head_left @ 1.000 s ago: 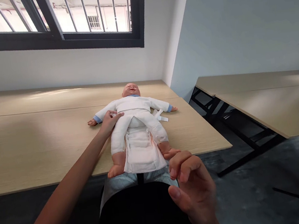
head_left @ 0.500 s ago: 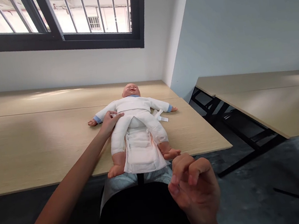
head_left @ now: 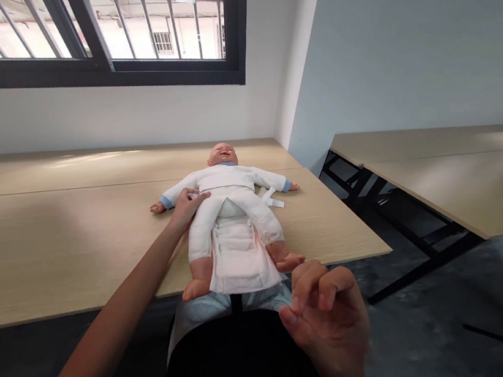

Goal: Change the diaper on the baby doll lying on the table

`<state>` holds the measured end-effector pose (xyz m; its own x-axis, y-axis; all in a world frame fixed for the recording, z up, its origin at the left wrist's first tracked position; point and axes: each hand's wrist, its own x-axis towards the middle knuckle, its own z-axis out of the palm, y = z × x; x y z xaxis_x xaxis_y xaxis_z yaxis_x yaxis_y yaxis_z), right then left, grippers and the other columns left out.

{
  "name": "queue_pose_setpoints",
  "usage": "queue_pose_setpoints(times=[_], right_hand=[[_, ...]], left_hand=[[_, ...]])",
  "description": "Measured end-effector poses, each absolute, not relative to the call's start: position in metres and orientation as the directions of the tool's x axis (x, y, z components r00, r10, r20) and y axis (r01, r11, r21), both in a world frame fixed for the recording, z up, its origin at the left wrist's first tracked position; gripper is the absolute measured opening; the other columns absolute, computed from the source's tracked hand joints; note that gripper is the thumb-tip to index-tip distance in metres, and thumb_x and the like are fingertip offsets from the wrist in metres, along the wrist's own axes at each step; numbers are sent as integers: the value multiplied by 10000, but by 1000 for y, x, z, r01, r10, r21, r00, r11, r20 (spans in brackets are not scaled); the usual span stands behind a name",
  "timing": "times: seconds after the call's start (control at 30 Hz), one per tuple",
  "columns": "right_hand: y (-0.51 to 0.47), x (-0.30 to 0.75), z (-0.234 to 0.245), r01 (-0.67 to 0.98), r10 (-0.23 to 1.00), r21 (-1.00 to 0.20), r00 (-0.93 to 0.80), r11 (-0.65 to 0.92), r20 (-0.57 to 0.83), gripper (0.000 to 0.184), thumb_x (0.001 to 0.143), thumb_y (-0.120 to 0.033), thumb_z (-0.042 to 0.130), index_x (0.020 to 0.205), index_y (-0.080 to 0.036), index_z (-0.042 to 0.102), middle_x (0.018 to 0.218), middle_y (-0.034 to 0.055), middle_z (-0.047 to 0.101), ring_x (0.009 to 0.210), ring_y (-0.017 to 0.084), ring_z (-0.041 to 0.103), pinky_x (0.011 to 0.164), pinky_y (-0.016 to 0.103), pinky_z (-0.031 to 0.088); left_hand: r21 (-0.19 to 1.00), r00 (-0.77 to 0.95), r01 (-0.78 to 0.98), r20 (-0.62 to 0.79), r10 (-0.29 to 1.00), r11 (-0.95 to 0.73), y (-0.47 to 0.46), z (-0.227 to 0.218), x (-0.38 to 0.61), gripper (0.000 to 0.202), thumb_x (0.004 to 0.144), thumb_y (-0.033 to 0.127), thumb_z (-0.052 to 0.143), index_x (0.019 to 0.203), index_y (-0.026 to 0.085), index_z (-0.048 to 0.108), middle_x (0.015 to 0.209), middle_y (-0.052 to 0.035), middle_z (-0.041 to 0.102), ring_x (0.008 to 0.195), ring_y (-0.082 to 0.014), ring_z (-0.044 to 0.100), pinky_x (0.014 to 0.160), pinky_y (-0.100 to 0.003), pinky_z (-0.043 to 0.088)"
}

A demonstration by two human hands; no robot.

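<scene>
A baby doll [head_left: 225, 179] in a white outfit with blue cuffs lies on its back, head toward the window, arms spread. Under its hips a white diaper [head_left: 243, 264] is spread out between the legs, its front end hanging over the table's near edge. White diaper tabs [head_left: 274, 201] stick out at the doll's right-hand side in view. My left hand [head_left: 186, 206] grips the doll at its waist, thumb on the front and some fingertips hidden. Raised nearer the camera, my right hand [head_left: 327, 321] has loosely curled fingers with nothing visible in them, close to the doll's foot.
The doll lies on a light wooden table [head_left: 78, 248] against the wall below a barred window [head_left: 165, 26]. Across a gap at the right stands another wooden table [head_left: 453, 168] with black folding legs [head_left: 405, 230].
The view has shifted very slightly. Both hands and the doll keep nearly the same places; my right hand's thumb has moved a little to the left.
</scene>
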<state>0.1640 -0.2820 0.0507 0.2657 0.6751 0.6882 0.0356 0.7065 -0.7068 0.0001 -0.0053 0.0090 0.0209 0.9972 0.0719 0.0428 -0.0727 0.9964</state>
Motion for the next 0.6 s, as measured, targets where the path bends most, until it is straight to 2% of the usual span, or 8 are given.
queue_pose_setpoints(times=[0.23, 0.4, 0.47, 0.5, 0.53, 0.6], right_hand=[[-281, 161, 50, 48, 657, -708, 335, 704, 676, 358, 837, -108, 703, 778, -231, 372, 650, -76, 486, 618, 124, 457, 934, 405, 412], [-276, 168, 47, 77, 672, -718, 296, 692, 679, 391, 836, -183, 751, 744, -221, 373, 611, -84, 439, 584, 115, 433, 951, 421, 419], [-269, 172, 42, 224, 691, -708, 159, 670, 705, 374, 818, -266, 792, 755, -223, 426, 632, -72, 483, 609, 126, 487, 908, 394, 440], [-265, 174, 38, 340, 698, -668, 47, 662, 715, 347, 793, -324, 817, 799, -229, 483, 691, -51, 550, 666, 148, 544, 885, 387, 452], [-261, 175, 33, 467, 700, -593, -81, 656, 710, 357, 759, -389, 840, 889, -235, 544, 804, -13, 627, 768, 189, 601, 874, 395, 465], [-253, 176, 20, 675, 698, -370, -305, 638, 648, 608, 703, -481, 858, 1167, -219, 568, 1124, 91, 667, 1031, 292, 621, 917, 452, 473]], left_hand=[[996, 50, 45, 77, 996, -79, -4, 5, -1, 544, 539, 496, 840, 869, 199, 527, 719, 43, 495, 617, -132, 492, 578, -243, 374], [988, 32, 83, 125, 992, -127, -6, 6, 0, 492, 570, 496, 816, 830, 196, 525, 749, 24, 517, 667, -149, 508, 619, -261, 401], [983, 10, 103, 154, 988, -154, -7, 7, 0, 460, 582, 474, 808, 819, 197, 528, 758, 18, 522, 700, -165, 519, 656, -274, 410], [980, -6, 111, 166, 986, -164, -7, 8, 0, 440, 587, 456, 806, 815, 199, 531, 761, 15, 521, 717, -174, 524, 675, -282, 414], [977, -26, 121, 180, 983, -175, -8, 9, 1, 419, 591, 434, 805, 811, 201, 535, 764, 12, 517, 736, -184, 527, 697, -292, 418], [970, -78, 142, 212, 974, -200, -9, 11, 2, 377, 599, 392, 805, 802, 204, 550, 790, 1, 512, 792, -205, 532, 760, -316, 427]])
